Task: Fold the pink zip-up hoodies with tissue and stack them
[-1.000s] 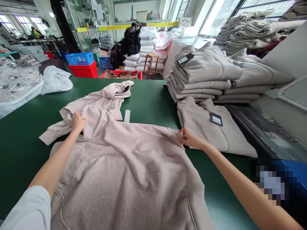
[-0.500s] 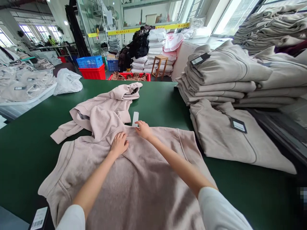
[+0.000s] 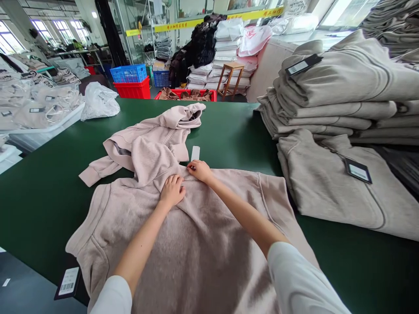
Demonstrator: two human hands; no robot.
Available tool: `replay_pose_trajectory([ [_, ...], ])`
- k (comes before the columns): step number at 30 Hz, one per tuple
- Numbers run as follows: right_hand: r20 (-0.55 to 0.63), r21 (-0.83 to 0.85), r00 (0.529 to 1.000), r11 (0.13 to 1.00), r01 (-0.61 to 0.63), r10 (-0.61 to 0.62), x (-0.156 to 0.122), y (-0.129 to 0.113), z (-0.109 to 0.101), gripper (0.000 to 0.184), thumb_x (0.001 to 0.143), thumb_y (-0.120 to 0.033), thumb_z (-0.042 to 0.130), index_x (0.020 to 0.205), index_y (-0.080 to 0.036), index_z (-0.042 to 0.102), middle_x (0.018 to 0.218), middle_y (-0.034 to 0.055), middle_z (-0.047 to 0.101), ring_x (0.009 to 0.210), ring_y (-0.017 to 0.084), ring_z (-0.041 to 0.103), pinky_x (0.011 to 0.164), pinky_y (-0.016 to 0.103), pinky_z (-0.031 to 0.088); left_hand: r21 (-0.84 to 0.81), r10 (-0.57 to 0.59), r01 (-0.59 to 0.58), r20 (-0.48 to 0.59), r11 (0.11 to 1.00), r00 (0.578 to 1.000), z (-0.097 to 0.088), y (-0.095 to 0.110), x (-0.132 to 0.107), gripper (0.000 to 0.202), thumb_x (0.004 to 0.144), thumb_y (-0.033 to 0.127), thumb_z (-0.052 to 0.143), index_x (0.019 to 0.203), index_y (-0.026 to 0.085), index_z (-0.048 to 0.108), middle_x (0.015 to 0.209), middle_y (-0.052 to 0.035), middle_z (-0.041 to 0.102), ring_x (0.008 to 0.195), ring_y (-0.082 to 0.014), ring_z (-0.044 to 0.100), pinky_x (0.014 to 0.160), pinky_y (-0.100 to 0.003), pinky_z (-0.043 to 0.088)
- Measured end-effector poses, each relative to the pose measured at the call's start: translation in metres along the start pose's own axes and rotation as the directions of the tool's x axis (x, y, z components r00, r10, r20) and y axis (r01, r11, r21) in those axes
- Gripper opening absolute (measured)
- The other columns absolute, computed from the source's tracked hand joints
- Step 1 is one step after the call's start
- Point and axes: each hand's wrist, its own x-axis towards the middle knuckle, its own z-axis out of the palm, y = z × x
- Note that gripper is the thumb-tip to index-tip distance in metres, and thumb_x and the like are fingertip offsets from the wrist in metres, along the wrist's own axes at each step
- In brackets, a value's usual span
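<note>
A dusty-pink hooded sweatshirt lies spread over the green table, its bunched sleeve and hood part heaped at the far left. My left hand rests on the fabric near its far edge, fingers extended and slightly apart. Just right of it, my right hand has its fingers curled and pinched at the cloth's far edge. Beyond those fingers a white tag sticks out onto the table. A black tag with a barcode label lies by the garment's near left side.
Folded grey-beige garments are stacked at the right, with a tagged one in front. At the left stand a white bin of bagged items and a white plastic bag. Beyond the green table are crates and a wooden stool.
My right hand's fingers have drawn back from the white tag and curled in at the cloth's edge. My left hand stays on the fabric. The view has shifted, so things appear farther right.
</note>
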Motion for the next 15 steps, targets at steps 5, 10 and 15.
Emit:
replay_pose_trajectory([
  [5,-0.017,-0.03,1.0,0.999,-0.021,0.021,0.003,-0.01,-0.003,0.016,0.088,-0.019,0.054,0.087,-0.018,0.07,0.099,0.0066,0.072,0.091,0.02,0.062,0.083,0.032,0.039,-0.016,-0.005,0.005,-0.001,1.0,1.0,-0.001,0.0,0.0,0.03,0.088,0.023,0.054,0.117,0.019,0.06,0.124,-0.012,0.059,0.118,-0.0292,0.051,0.103,-0.043,0.043],
  [10,-0.085,-0.024,0.994,0.997,-0.067,0.065,-0.02,-0.015,-0.03,0.014,0.083,-0.016,0.052,0.084,-0.018,0.066,0.095,0.0085,0.071,0.09,0.022,0.063,0.082,0.033,0.041,-0.04,-0.001,0.001,-0.005,0.999,1.0,-0.002,0.0,-0.001,0.031,0.087,0.022,0.055,0.117,0.018,0.06,0.125,-0.0121,0.06,0.118,-0.0289,0.051,0.103,-0.043,0.043],
  [15,-0.116,0.077,0.989,0.993,-0.086,0.094,-0.132,0.009,-0.098,0.01,0.079,-0.026,0.052,0.078,-0.021,0.062,0.085,0.0057,0.068,0.081,0.021,0.062,0.079,0.035,0.046,-0.049,-0.009,0.009,-0.008,0.999,1.0,-0.002,-0.001,-0.002,0.031,0.087,0.022,0.053,0.118,0.018,0.06,0.125,-0.0114,0.06,0.118,-0.0283,0.052,0.104,-0.043,0.042],
])
